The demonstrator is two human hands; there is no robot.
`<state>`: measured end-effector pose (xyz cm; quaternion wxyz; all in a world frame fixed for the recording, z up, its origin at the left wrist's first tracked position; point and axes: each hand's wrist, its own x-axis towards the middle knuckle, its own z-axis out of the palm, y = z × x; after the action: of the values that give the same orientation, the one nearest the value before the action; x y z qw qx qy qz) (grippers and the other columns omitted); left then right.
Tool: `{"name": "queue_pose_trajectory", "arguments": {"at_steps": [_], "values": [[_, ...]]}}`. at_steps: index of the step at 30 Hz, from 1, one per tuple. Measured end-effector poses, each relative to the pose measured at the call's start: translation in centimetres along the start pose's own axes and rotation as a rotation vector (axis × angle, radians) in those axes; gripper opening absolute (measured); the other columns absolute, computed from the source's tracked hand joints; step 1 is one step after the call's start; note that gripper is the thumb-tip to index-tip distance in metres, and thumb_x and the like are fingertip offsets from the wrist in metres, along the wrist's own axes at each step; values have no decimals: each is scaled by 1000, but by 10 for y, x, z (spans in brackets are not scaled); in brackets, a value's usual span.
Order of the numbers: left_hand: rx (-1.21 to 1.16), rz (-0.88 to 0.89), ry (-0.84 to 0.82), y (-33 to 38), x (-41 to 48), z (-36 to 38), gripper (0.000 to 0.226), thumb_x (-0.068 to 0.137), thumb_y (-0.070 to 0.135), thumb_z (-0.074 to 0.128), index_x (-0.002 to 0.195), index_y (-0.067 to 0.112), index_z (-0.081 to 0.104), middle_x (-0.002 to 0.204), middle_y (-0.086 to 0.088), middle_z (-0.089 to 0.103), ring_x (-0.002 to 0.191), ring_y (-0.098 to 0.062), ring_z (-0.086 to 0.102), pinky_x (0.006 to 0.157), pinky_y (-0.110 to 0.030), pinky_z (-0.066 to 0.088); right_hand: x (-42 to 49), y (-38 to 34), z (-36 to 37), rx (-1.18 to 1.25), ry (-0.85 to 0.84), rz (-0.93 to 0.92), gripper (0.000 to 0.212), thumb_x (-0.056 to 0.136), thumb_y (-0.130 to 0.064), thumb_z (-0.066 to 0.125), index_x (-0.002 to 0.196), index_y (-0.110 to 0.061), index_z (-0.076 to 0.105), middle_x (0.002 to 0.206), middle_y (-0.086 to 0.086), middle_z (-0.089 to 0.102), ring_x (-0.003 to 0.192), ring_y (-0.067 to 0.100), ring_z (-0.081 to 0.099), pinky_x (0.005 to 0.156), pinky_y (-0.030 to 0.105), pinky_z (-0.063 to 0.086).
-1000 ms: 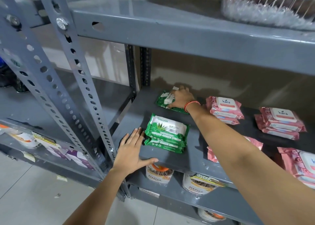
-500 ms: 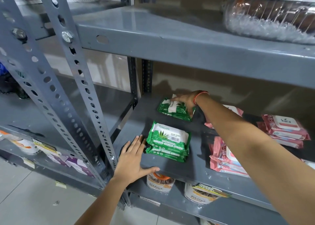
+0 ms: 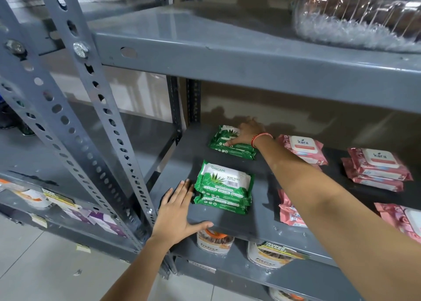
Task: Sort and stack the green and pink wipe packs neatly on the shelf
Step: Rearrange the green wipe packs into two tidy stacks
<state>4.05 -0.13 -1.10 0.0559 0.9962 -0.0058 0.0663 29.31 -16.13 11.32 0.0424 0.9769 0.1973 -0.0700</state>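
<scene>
Two piles of green wipe packs lie at the left end of the grey shelf (image 3: 262, 223). The front green stack (image 3: 224, 184) is near the shelf lip and the rear green pack (image 3: 222, 141) is near the back. My right hand (image 3: 247, 133) rests on top of the rear green pack, thumb pressed on its face. My left hand (image 3: 176, 212) lies flat on the shelf edge with its thumb over the lip and its fingertips touching the front green stack. Pink packs lie to the right: one at the back (image 3: 303, 148), a stack (image 3: 378, 168), and another (image 3: 290, 212) partly hidden by my forearm.
The upper shelf (image 3: 227, 57) hangs low over the packs and carries a clear plastic-wrapped bundle (image 3: 355, 20). Perforated grey uprights (image 3: 95, 109) stand to the left. Jars (image 3: 214, 241) sit on the shelf below. Another pink pack (image 3: 403, 218) lies at the front right.
My right hand has slid from the rear green pack's right edge onto its top. The left hand has stayed on the shelf lip.
</scene>
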Motion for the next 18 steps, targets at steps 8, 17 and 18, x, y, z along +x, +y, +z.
{"name": "queue_pose_trajectory", "arguments": {"at_steps": [8,17,18], "values": [[-20,7,5,0,-1,-1,107,68,90,33,130,4,51,146,-11,37,137,-21,28,110,-41,16,-5,-11,24,11,182,-55,113,60,-83,59,147,-17,32,152,19,23,140,37,23,111,56,21],[-19,1,28,-1,1,3,105,69,90,34,122,3,57,143,-13,42,134,-24,35,105,-42,22,29,-13,22,15,-65,-155,130,51,-59,84,152,-28,9,152,16,29,138,41,31,111,61,24],[-19,1,29,-1,1,3,104,69,89,34,122,3,57,143,-13,42,134,-24,35,105,-42,22,29,-11,23,23,-51,-168,125,53,-58,83,152,-28,12,151,16,32,137,41,33,111,59,26]]}}
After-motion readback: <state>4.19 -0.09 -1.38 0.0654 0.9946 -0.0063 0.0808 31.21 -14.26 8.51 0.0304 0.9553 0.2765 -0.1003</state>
